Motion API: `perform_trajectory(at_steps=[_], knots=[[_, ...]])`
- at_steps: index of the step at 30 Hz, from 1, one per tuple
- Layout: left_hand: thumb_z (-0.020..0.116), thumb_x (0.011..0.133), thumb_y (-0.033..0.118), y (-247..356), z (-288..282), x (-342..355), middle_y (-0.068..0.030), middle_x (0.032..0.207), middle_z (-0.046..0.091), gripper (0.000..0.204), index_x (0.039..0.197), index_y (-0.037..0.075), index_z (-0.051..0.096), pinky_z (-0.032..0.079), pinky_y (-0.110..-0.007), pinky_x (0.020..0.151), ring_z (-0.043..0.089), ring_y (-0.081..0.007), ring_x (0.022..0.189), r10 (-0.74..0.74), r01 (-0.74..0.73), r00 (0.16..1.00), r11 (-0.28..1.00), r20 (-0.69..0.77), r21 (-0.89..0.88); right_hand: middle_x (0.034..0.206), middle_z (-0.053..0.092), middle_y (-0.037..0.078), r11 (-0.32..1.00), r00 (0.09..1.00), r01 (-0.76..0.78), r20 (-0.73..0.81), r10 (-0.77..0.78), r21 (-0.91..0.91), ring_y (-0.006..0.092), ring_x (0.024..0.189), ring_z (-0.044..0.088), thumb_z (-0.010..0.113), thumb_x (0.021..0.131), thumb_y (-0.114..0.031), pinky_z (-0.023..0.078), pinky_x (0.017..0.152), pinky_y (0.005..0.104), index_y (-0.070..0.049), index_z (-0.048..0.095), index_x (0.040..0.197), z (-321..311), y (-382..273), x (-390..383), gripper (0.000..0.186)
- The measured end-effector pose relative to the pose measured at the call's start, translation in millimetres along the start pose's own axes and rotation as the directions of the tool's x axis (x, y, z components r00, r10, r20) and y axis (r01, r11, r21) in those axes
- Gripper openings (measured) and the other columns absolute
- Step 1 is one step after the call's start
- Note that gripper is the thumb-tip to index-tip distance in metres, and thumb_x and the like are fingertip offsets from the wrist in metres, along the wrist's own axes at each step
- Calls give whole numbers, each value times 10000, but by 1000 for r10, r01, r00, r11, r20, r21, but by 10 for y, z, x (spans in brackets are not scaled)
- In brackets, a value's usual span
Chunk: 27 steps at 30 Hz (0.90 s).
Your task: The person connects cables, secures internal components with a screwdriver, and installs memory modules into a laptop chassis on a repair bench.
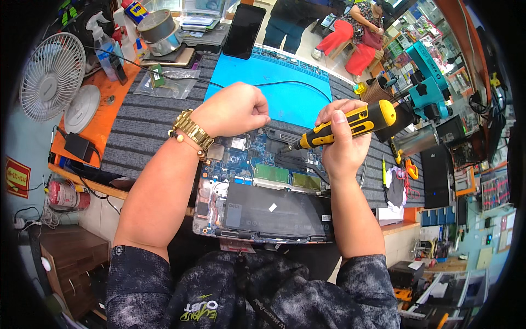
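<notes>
An opened laptop (249, 151) lies at the table's near edge, its blue circuit board showing. Its flat black battery (274, 214) fills the near side, with green memory modules (272, 174) beyond it. My right hand (346, 140) grips a yellow and black powered screwdriver (359, 123), tilted so its tip points down-left toward the board's black cooling part; whether the tip touches cannot be told. My left hand (238, 111), a gold watch on its wrist, is closed above the board's far edge. Its curled fingers hide whatever they may hold.
A blue work mat (296, 98) lies beyond the laptop, a black cable crossing it. A dark phone (245, 32) sits at its far left corner. On the left stand a white fan (53, 77) and a spray bottle (101, 41). Orange-handled scissors (410, 169) lie right. A person (356, 33) sits beyond.
</notes>
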State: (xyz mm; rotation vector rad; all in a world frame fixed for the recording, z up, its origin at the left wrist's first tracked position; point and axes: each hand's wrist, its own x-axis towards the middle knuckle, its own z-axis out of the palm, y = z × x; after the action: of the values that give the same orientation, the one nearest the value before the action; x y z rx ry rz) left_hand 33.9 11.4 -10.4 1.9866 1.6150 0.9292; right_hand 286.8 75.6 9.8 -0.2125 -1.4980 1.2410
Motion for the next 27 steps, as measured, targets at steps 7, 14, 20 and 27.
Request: perform_trajectory(at_steps=[7, 14, 20, 27], knots=[[829, 967, 193, -14, -33, 11, -193, 991, 850, 214, 1033, -6, 869, 657, -410, 850, 834, -296, 924, -10, 10, 1000, 999, -3, 45, 1027, 687, 96, 1000, 1000, -14, 2, 14, -6, 181, 877, 682, 781, 1039, -52, 584, 823, 364, -60, 587, 1165, -1, -12, -13, 231], [814, 963, 198, -76, -19, 29, -194, 1007, 841, 203, 1033, 18, 874, 653, -434, 870, 823, -325, 938, -40, 46, 997, 995, -71, 91, 1046, 673, 78, 995, 998, 9, 69, -2, -103, 139, 884, 646, 792, 993, 50, 555, 809, 324, -60, 584, 1168, 135, -68, -27, 294], [851, 922, 174, -227, -36, 62, -154, 947, 774, 161, 947, 15, 839, 620, -430, 836, 772, -301, 882, -28, 84, 943, 984, -331, 155, 1013, 657, 52, 987, 987, 11, 160, 15, -160, 115, 877, 615, 805, 979, 62, 517, 787, 283, -48, 585, 1133, 290, -150, -52, 291], [855, 910, 172, -355, 65, 134, -137, 950, 766, 128, 936, 47, 843, 622, -452, 852, 766, -307, 885, -74, 157, 930, 966, -360, 205, 976, 658, 31, 980, 982, 13, 188, 26, -200, 105, 859, 612, 808, 989, 40, 501, 763, 284, -44, 595, 1110, 367, -135, -25, 259]])
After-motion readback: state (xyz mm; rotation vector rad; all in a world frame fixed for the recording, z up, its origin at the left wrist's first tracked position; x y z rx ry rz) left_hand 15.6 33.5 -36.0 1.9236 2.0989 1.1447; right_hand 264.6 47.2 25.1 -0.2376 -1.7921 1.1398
